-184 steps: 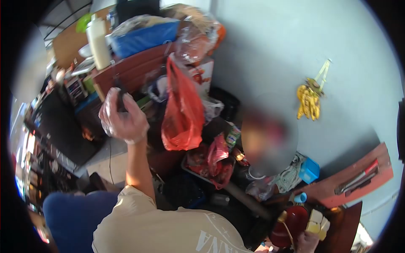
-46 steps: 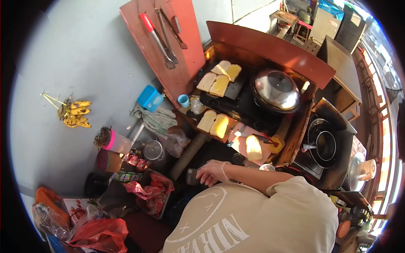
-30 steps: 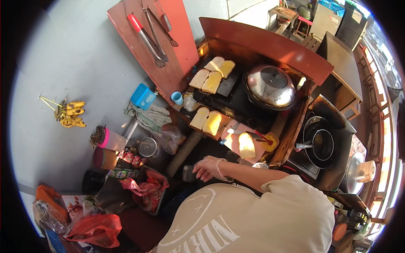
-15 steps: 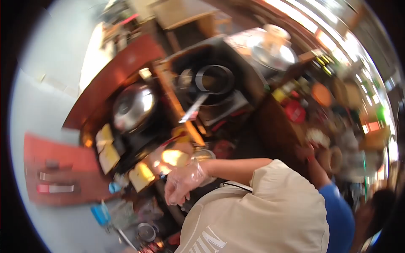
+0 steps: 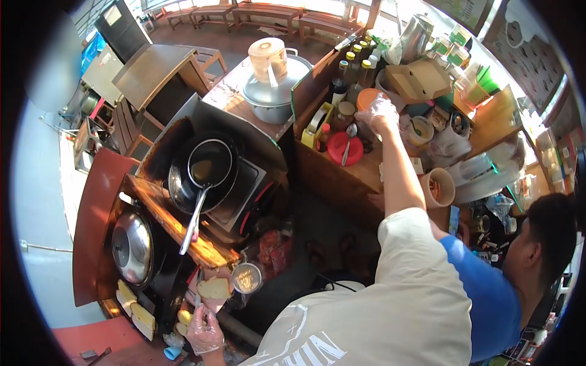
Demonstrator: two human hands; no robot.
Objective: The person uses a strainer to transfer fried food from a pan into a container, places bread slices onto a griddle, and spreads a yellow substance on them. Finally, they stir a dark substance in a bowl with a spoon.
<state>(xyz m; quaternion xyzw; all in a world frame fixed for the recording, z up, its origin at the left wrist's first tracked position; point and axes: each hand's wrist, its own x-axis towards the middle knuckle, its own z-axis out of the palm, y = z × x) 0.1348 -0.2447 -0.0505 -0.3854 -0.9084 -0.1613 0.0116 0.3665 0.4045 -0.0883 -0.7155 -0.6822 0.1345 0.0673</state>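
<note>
My right hand (image 5: 379, 116), in a clear plastic glove, reaches out at the upper right with its fingers closed at the edge of a round orange lid (image 5: 370, 97). Beside it are a red lid (image 5: 342, 148) with a spoon (image 5: 349, 145) on it and several bottles. Low on the left is my left hand (image 5: 206, 332), also gloved, its fingers pinched around a small narrow thing that I cannot make out. Just above those fingers lies a slice of bread (image 5: 214, 288), near a cup of pale crumbly filling (image 5: 246, 279).
A black wok (image 5: 183, 177) with a long-handled ladle sits on the stove. Left of it is a domed metal lid (image 5: 132, 249), with bread pieces (image 5: 143, 318) below. A large pot (image 5: 276, 91) stands behind. A co-worker in blue (image 5: 488, 299) is close on the right.
The view has swung right and sharpened. My right hand has moved from beside the bread area to the orange lid. My left hand now shows at the lower left.
</note>
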